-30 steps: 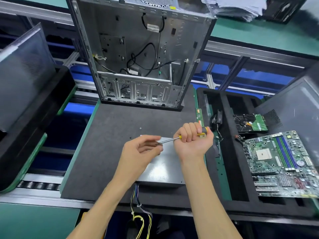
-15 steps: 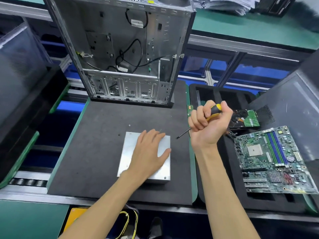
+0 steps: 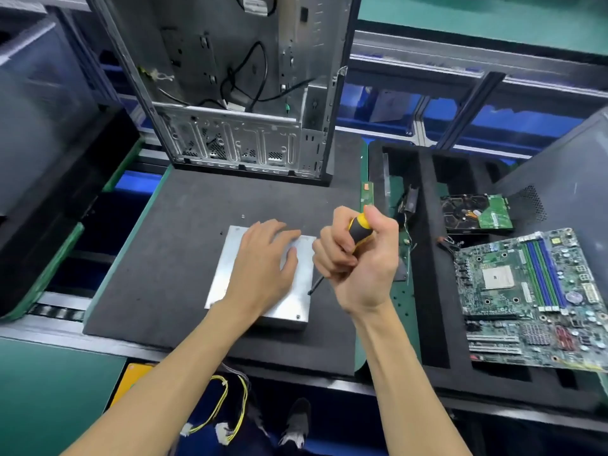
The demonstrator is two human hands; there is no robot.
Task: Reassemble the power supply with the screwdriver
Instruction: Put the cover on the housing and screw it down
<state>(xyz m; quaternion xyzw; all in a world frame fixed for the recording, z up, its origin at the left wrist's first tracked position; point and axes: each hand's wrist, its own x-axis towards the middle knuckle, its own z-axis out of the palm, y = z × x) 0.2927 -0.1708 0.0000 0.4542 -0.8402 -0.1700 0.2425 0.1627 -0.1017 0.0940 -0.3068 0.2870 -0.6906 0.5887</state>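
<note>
- No brand name or label can be read on any part; the print on the boards is too small to make out.
- The left hand [image 3: 263, 258] lies flat, fingers spread, pressing on the power supply [image 3: 297, 304], which sits on the dark foam mat [image 3: 158, 278].
- The right hand [image 3: 358, 261] is fisted round the screwdriver [image 3: 360, 227], whose tip meets the casing's right edge.
- A motherboard [image 3: 533, 297] lies to the right.

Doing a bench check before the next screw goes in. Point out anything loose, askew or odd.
A small loose screw lies on the black foam mat, just beyond the power supply. The supply's yellow and black cables hang off the bench's front edge. Nothing else stands out.
</note>
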